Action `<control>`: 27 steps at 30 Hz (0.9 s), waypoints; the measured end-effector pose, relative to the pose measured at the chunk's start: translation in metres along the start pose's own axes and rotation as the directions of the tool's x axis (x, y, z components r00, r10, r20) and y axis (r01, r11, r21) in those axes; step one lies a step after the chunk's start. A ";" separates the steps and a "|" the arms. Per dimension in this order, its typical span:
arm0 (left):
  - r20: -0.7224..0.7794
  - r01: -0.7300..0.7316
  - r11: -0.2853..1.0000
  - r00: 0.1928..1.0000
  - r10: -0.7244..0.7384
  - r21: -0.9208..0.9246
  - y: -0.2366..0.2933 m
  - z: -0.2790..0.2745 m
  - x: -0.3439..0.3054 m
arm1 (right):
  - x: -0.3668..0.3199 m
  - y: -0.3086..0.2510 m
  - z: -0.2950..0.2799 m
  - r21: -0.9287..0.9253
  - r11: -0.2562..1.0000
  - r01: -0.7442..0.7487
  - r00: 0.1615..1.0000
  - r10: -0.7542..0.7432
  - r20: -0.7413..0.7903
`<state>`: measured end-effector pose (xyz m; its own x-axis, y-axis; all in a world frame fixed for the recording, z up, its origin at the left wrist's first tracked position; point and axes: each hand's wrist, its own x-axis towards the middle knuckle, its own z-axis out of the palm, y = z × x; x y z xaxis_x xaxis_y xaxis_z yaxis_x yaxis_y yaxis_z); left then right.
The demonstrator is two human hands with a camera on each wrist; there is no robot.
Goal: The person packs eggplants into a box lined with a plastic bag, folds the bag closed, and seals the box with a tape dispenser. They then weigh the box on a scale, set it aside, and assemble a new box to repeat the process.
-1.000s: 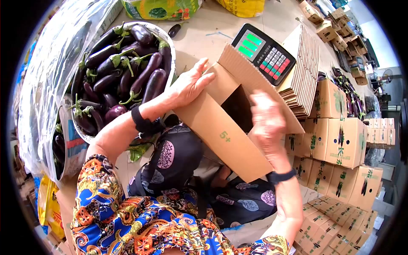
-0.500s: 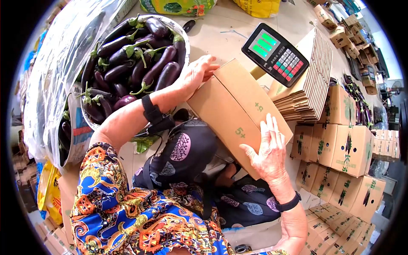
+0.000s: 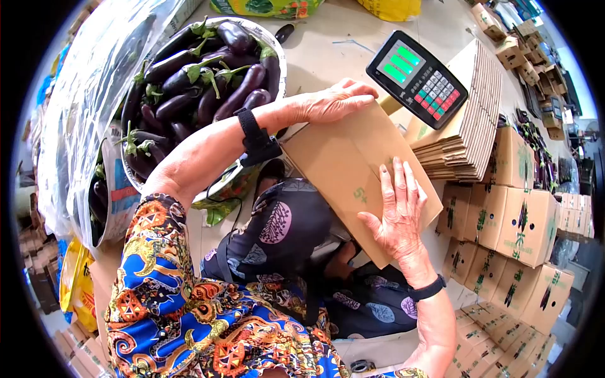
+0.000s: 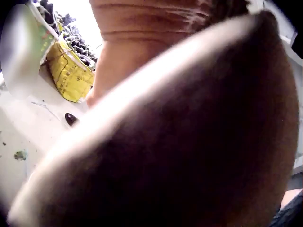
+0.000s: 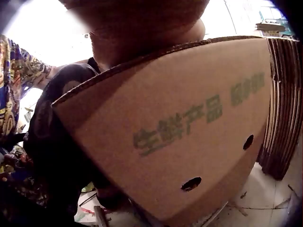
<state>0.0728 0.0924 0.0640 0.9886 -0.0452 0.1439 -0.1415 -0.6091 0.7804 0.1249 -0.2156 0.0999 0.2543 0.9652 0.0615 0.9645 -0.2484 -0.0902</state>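
A brown cardboard box (image 3: 334,160) with a green "5+" print sits in front of the person, its upper flaps folded down. The left hand (image 3: 340,103) lies across the far end of the box, fingers stretched along its edge. With fingers spread, the right hand (image 3: 400,211) presses flat on the near right part of the flaps. In the right wrist view, the box side (image 5: 180,127) carries green characters and two oval holes. A blurred dark shape (image 4: 180,137) fills most of the left wrist view and hides the left fingers.
A lined tub of eggplants (image 3: 189,94) stands to the left, beside clear plastic sheeting (image 3: 82,113). Beyond the box are a scale display (image 3: 419,79) and a stack of flattened cartons (image 3: 472,120). Packed boxes (image 3: 523,220) are piled at the right.
The raised flap has come down, covering the box's dark opening. The right hand went from the opening to flat on top; the left hand slid right along the far end.
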 end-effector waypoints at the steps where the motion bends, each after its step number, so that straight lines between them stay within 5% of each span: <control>1: 0.009 0.008 0.998 1.000 -0.009 0.063 0.001 0.000 0.002 | 0.001 0.000 0.000 0.002 1.000 0.002 1.000 -0.002 -0.003; 2: -0.097 0.154 0.988 0.984 -0.150 0.031 0.005 0.007 0.004 | 0.004 0.000 -0.001 0.003 1.000 0.003 1.000 -0.003 -0.009; 4: -0.164 0.179 0.982 0.972 -0.167 0.066 0.005 0.009 0.004 | 0.004 0.006 -0.005 0.086 0.996 0.025 1.000 -0.026 0.006; 6: -0.248 0.136 0.984 0.963 -0.104 0.118 0.000 0.013 0.008 | 0.001 0.017 -0.017 0.154 0.988 -0.008 1.000 0.009 -0.004; 7: -0.271 0.097 0.973 0.962 -0.038 0.207 -0.003 0.009 0.009 | 0.002 0.028 -0.030 0.184 0.983 0.015 0.989 0.012 -0.147; 9: -0.336 0.143 0.980 0.938 -0.090 0.137 0.001 0.006 0.007 | -0.029 0.057 -0.040 0.383 0.897 -0.220 0.947 0.290 -0.137; 11: -0.296 0.196 0.980 0.938 -0.183 0.016 0.008 0.007 0.004 | -0.079 0.080 -0.057 0.554 0.658 -0.510 0.791 0.612 0.001; 14: -0.241 0.172 0.985 0.956 -0.169 -0.006 -0.003 0.008 0.005 | -0.194 0.121 -0.010 0.435 0.484 -0.760 0.565 0.822 0.072; 15: -0.252 0.217 0.975 0.942 -0.219 -0.036 -0.010 0.008 0.007 | -0.245 0.130 0.025 0.412 0.477 -0.776 0.548 0.834 0.067; 16: -0.227 0.205 0.964 0.944 -0.240 -0.166 -0.014 0.008 0.006 | -0.292 0.130 0.059 0.394 0.342 -0.853 0.437 0.881 0.181; 18: -0.234 0.230 0.971 0.942 -0.239 -0.068 -0.004 0.007 0.007 | -0.352 0.106 0.102 0.242 0.150 -0.959 0.238 0.888 0.393; 20: -0.232 0.190 0.981 0.957 -0.177 0.038 -0.011 -0.001 0.005 | -0.411 0.079 0.165 0.237 0.063 -0.970 0.178 0.843 0.508; 23: -0.229 0.244 0.965 0.949 -0.218 0.093 -0.005 -0.003 0.004 | -0.426 0.028 0.210 0.206 0.096 -0.974 0.197 0.806 0.557; 26: -0.240 0.280 0.955 0.938 -0.251 0.096 0.006 0.002 0.005 | -0.417 -0.024 0.241 0.165 0.259 -0.952 0.307 0.811 0.498; 27: -0.249 0.299 0.949 0.931 -0.268 0.096 0.010 0.004 0.006 | -0.418 -0.038 0.256 0.131 0.198 -0.971 0.237 0.851 0.469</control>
<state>0.0774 0.0828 0.0705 0.9449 0.3184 0.0764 0.1664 -0.6680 0.7253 -0.0360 -0.5884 -0.1769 0.8474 0.0556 -0.5281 -0.0656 -0.9759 -0.2080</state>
